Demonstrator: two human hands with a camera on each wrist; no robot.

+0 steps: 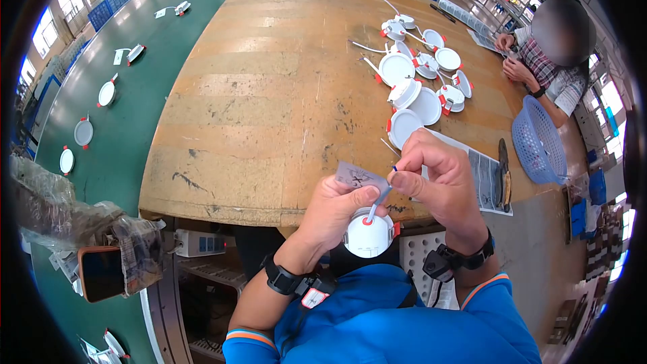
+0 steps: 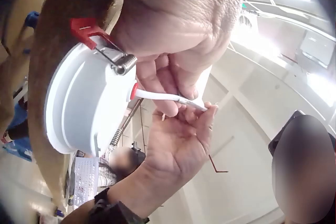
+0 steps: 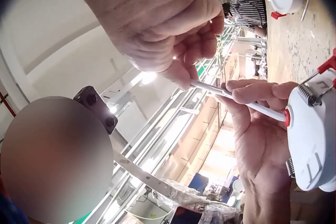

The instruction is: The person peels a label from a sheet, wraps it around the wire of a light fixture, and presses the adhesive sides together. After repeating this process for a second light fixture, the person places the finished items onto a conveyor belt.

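Note:
A round white downlight (image 1: 368, 239) with red-tipped spring clips hangs from its white cable (image 2: 157, 96) in front of my body. My left hand (image 1: 330, 212) pinches the cable between thumb and fingers, and a small printed paper label (image 1: 358, 176) juts up from the same grip. Thumb and fingertips of my right hand (image 1: 438, 172) pinch the cable's free end, where a dark wire tip shows. Between the two hands the cable runs straight, as the right wrist view shows. A red grommet (image 3: 287, 118) surrounds the cable where it leaves the housing.
Several more downlights (image 1: 396, 69) lie clustered on the wooden table (image 1: 269, 94). Printed sheets (image 1: 482, 168) and pliers (image 1: 503, 174) lie at its right, beside a blue basket (image 1: 539, 140). A green conveyor (image 1: 101, 135) carries spaced lights. Another person (image 1: 549, 61) sits at right.

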